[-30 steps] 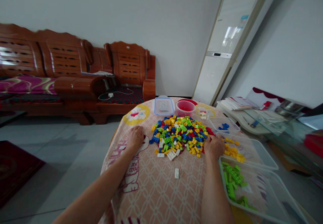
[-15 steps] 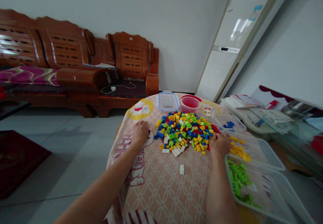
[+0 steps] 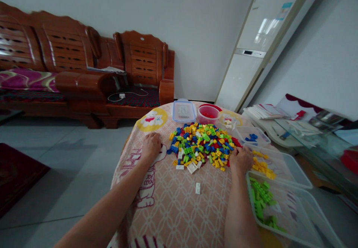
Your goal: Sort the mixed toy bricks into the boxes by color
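Observation:
A heap of small toy bricks (image 3: 203,143) in blue, yellow, green, red and white lies on a round table with a pink patterned cloth (image 3: 173,207). My left hand (image 3: 151,146) rests on the cloth just left of the heap, fingers curled under. At the heap's right edge sits my right hand (image 3: 239,159), its fingers bent down among the bricks; what they hold is hidden. One white brick (image 3: 198,188) lies alone nearer to me.
Clear trays stand at the right: green bricks (image 3: 261,199), yellow bricks (image 3: 263,166), blue bricks (image 3: 251,137). A red-brick tub (image 3: 208,114) and a lidded box (image 3: 183,111) are at the far edge. A wooden sofa (image 3: 84,76) stands behind, a glass table (image 3: 307,136) to the right.
The view has shifted a little as my head moved. Both hands stay at the sides of the heap, barely moved.

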`<control>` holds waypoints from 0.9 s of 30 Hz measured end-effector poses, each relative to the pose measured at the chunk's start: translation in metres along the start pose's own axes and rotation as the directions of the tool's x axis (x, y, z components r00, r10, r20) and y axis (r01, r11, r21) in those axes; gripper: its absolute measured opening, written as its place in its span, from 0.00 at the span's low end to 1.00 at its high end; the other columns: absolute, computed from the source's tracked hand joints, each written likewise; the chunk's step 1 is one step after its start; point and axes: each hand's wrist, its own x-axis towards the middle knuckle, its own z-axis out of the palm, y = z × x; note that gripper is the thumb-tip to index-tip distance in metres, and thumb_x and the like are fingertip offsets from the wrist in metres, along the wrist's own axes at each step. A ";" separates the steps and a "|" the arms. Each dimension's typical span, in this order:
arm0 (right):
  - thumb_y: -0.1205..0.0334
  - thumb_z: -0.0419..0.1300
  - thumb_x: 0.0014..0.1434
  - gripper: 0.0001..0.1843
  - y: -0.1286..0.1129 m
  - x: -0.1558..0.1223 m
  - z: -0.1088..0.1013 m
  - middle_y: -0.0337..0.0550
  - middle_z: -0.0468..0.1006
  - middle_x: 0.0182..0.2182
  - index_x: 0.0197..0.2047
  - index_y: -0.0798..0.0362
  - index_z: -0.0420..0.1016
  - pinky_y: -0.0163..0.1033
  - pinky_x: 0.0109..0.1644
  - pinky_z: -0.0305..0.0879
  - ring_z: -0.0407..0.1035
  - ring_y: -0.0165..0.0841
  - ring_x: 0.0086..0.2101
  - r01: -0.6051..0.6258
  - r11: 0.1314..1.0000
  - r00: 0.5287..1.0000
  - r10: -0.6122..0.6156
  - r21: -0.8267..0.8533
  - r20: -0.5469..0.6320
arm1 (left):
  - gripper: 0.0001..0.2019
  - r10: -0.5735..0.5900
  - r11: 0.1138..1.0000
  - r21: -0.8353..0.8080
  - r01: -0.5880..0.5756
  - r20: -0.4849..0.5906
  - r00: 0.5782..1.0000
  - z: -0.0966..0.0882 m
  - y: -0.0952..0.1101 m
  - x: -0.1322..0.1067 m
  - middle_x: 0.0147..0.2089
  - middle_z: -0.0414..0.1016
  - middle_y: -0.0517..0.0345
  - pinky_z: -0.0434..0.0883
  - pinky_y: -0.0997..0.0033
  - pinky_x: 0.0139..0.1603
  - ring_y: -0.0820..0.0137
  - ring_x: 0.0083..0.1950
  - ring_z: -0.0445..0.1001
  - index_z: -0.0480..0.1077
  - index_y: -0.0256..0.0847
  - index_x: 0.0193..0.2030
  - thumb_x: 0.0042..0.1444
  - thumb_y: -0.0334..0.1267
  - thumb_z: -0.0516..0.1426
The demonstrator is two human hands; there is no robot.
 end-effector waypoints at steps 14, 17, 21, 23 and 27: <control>0.64 0.52 0.63 0.18 0.002 0.001 0.004 0.59 0.77 0.51 0.42 0.57 0.84 0.46 0.52 0.60 0.66 0.46 0.49 0.002 1.000 1.000 -0.002 -0.001 -0.011 | 0.19 0.005 0.999 -0.035 -0.005 -0.028 1.000 0.010 -0.009 0.003 0.54 0.78 0.37 0.67 0.56 0.63 0.54 0.56 0.74 0.76 0.31 0.51 0.61 0.33 0.48; 0.64 0.52 0.63 0.18 0.002 0.000 0.005 0.60 0.76 0.54 0.42 0.58 0.84 0.46 0.53 0.60 0.66 0.45 0.50 0.000 1.000 1.000 0.000 0.001 -0.019 | 0.18 0.014 0.999 -0.034 -0.015 -0.021 1.000 0.008 -0.009 0.002 0.53 0.78 0.39 0.68 0.57 0.62 0.55 0.55 0.74 0.76 0.33 0.50 0.62 0.33 0.48; 0.64 0.51 0.64 0.18 0.001 -0.001 0.004 0.58 0.76 0.55 0.41 0.57 0.84 0.46 0.54 0.60 0.66 0.45 0.51 0.000 1.000 1.000 0.000 0.005 -0.027 | 0.17 0.018 0.999 -0.029 -0.019 -0.030 0.999 0.007 -0.007 0.001 0.52 0.79 0.40 0.68 0.57 0.61 0.56 0.55 0.74 0.77 0.34 0.49 0.62 0.33 0.48; 0.64 0.51 0.64 0.19 -0.001 -0.001 0.002 0.58 0.76 0.55 0.42 0.57 0.84 0.46 0.54 0.60 0.66 0.45 0.52 -0.010 1.000 1.000 0.010 -0.003 -0.011 | 0.17 0.018 0.999 -0.026 -0.019 -0.040 0.999 0.006 -0.006 0.001 0.53 0.78 0.39 0.68 0.56 0.61 0.55 0.55 0.74 0.77 0.34 0.49 0.61 0.32 0.48; 0.64 0.51 0.65 0.18 -0.002 0.000 0.001 0.59 0.75 0.57 0.44 0.58 0.84 0.46 0.55 0.60 0.67 0.46 0.53 -0.035 0.999 0.999 0.035 -0.015 0.019 | 0.17 0.014 1.000 -0.016 -0.014 -0.022 1.000 0.005 -0.004 0.001 0.53 0.78 0.40 0.68 0.56 0.62 0.55 0.56 0.74 0.77 0.35 0.49 0.62 0.31 0.48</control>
